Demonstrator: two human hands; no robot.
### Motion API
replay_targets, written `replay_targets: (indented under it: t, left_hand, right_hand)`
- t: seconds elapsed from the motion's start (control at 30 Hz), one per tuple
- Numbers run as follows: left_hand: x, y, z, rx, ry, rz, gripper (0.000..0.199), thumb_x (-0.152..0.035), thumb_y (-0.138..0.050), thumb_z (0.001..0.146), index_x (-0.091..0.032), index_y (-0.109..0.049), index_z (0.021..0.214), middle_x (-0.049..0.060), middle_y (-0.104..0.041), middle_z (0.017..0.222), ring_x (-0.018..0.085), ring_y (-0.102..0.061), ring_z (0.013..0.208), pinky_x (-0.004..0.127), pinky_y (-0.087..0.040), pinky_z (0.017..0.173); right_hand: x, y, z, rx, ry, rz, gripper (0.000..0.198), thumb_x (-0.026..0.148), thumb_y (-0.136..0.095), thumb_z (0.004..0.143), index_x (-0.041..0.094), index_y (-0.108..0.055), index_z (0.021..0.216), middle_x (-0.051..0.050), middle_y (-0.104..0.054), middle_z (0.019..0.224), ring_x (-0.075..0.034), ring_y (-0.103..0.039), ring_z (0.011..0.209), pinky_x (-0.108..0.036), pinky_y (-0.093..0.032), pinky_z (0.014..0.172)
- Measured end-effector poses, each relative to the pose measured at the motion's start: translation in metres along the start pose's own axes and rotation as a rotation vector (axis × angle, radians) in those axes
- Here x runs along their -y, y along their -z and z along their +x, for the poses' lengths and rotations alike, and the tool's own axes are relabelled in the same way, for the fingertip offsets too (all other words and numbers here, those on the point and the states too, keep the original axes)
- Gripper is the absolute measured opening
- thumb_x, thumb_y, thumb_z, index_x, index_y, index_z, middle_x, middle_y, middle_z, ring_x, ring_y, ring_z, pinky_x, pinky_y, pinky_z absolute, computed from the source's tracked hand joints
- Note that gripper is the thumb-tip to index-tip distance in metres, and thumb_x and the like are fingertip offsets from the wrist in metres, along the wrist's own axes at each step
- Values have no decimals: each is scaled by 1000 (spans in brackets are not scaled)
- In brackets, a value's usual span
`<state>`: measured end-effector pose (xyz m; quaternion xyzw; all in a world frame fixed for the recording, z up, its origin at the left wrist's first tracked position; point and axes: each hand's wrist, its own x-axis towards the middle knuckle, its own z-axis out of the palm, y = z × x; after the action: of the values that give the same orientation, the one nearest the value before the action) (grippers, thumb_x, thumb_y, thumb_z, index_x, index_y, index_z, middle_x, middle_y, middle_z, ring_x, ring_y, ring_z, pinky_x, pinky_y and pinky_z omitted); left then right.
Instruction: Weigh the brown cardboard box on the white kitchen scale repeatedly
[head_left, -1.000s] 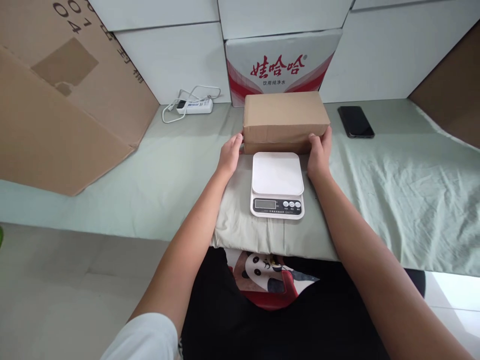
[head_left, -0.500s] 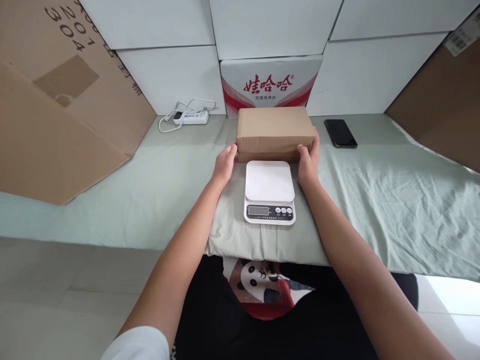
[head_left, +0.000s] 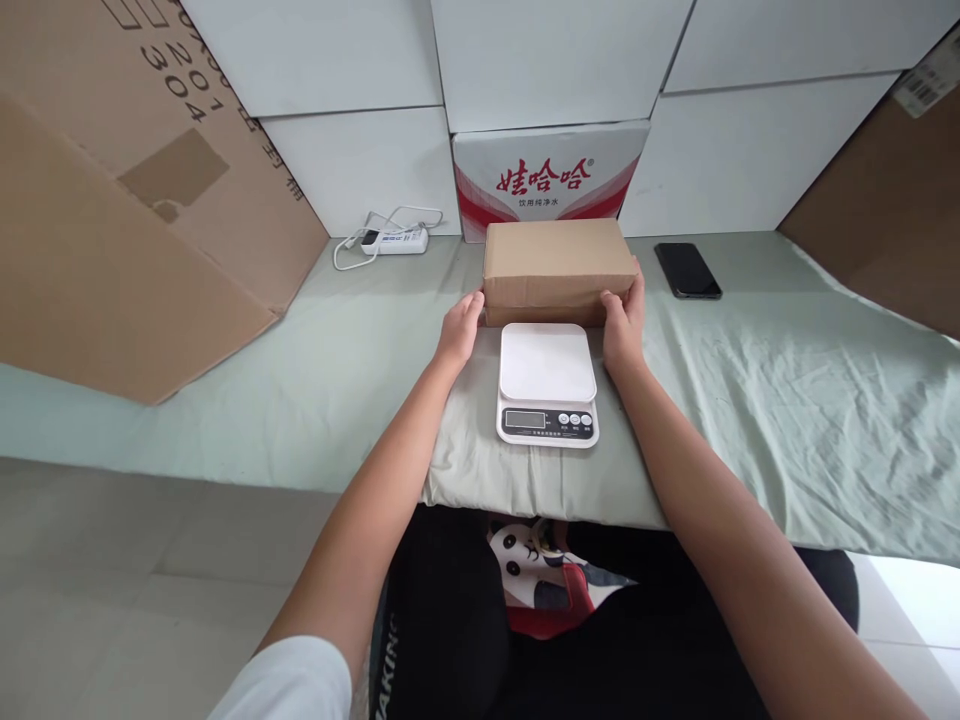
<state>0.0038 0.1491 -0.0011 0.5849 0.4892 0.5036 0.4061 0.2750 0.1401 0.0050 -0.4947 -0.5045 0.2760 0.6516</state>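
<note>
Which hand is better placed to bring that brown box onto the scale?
Neither alone. The left hand and right hand each press one end of the box, level behind the scale. The box looks too wide for one hand.

the small box (head_left: 559, 268) is matt brown cardboard, the scale (head_left: 547, 385) smooth white plastic with a slight sheen, the bed sheet (head_left: 787, 400) soft, creased pale green cloth, the phone (head_left: 688, 270) glossy black, and the big sheet (head_left: 112, 220) rough cardboard.

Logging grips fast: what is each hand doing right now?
Left hand: closed against the left end of the cardboard box.
Right hand: closed on the box's right end.
</note>
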Motion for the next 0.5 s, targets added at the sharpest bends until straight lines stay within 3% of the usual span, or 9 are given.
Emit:
replay_targets:
  t: [0.5]
  left_hand:
    - [3, 1, 1, 11, 6, 1, 72, -76, -43, 105, -28, -72, 150, 8, -69, 168, 31, -61, 160, 44, -56, 125]
  right_hand:
    - [2, 0, 1, -15, 8, -52, 71, 46, -63, 84, 29, -57, 152, -9, -53, 175, -30, -40, 172, -54, -32, 147]
